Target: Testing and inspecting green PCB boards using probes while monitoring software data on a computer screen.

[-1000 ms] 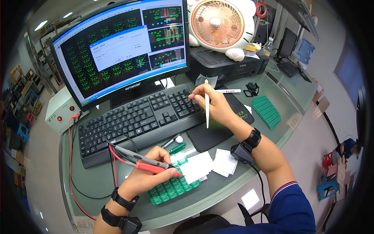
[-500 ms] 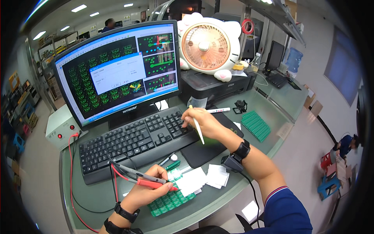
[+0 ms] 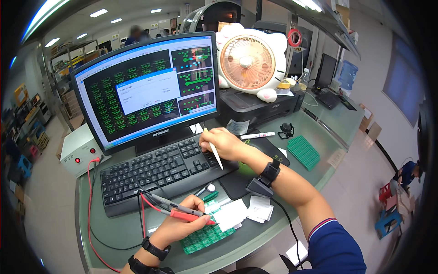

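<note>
My left hand (image 3: 180, 226) is closed around two test probes, a red probe (image 3: 186, 216) and a grey probe (image 3: 169, 203). Their tips point at a green circuit board panel (image 3: 200, 239) lying at the front of the desk. White paper slips (image 3: 232, 214) cover part of that panel. My right hand (image 3: 222, 145) is over the number pad of a black keyboard (image 3: 141, 180), and a slim white pen-like stick (image 3: 216, 156) is held in it, slanting down. Whether a finger presses a key cannot be made out.
A monitor (image 3: 150, 130) stands behind the keyboard. Left of it sits a white box (image 3: 75, 150) with probe leads. A cat-shaped fan (image 3: 278, 43) rests on a black printer (image 3: 269, 109). Another green panel (image 3: 303, 153) lies right of the mouse pad (image 3: 235, 185). Small pens (image 3: 210, 197) lie beside the keyboard.
My right hand has shifted left over the number pad, still with the white stick. The whole view has moved slightly. My left hand keeps the probes at the panel.
</note>
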Tool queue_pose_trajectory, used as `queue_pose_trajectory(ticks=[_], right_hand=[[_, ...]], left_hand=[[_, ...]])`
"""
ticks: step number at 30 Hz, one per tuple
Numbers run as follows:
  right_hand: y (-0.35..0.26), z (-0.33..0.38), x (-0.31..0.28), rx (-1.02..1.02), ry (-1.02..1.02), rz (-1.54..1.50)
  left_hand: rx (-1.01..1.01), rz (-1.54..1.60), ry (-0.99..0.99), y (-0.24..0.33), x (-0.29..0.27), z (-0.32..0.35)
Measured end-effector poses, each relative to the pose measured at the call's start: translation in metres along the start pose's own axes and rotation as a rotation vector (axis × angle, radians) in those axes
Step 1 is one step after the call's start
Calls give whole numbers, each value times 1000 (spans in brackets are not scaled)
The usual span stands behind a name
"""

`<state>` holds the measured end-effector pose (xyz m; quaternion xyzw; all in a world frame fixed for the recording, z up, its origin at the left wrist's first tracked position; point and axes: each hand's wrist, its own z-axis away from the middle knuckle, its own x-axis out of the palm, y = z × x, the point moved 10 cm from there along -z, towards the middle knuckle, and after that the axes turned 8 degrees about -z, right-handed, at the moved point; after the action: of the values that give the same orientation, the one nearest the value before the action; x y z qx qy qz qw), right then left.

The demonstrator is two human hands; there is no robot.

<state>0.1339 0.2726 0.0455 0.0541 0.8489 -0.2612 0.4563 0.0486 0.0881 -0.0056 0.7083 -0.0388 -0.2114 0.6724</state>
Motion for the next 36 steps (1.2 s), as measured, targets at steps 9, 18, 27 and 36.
queue_pose_trajectory(ticks=[9, 18, 27, 36], right_hand=[[39, 7, -42, 187, 237, 164], [4, 27, -29, 106, 98, 98], [-2, 4, -9, 70, 39, 39], [47, 24, -33, 336, 172, -236]], left_hand=[[20, 7, -4, 2, 0, 0], [10, 9, -11, -2, 1, 0], [48, 33, -35, 4, 3, 0], [41, 37, -45, 4, 4, 0]])
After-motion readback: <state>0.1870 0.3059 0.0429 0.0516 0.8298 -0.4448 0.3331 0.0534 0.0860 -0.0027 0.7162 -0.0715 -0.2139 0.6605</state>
